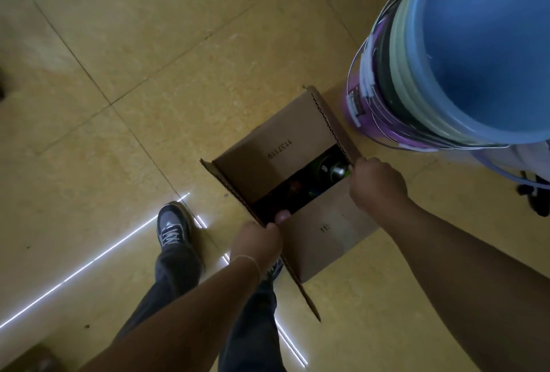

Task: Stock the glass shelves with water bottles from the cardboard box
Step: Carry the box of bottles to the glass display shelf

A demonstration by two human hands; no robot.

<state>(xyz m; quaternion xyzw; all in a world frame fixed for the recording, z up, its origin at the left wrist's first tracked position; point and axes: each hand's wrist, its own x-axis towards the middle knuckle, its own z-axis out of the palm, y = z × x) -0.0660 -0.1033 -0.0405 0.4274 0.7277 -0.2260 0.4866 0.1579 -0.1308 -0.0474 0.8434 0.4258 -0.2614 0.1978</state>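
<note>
A brown cardboard box (268, 145) sits on the tiled floor below me, its top flaps partly folded over the opening. My left hand (257, 240) grips the near-left side flap, its thumb inside the opening. My right hand (376, 184) grips the right side flap at its edge. Through the dark gap between the flaps I see the cap and shoulder of a bottle (333, 170); the other contents are too dark to make out. No glass shelves are in view.
A tall stack of plastic buckets (464, 53), blue on top with purple and green below, stands right beside the box at the upper right. My feet, one in a dark sneaker (172, 227), stand left of the box. Yellow floor tiles stretch to the left.
</note>
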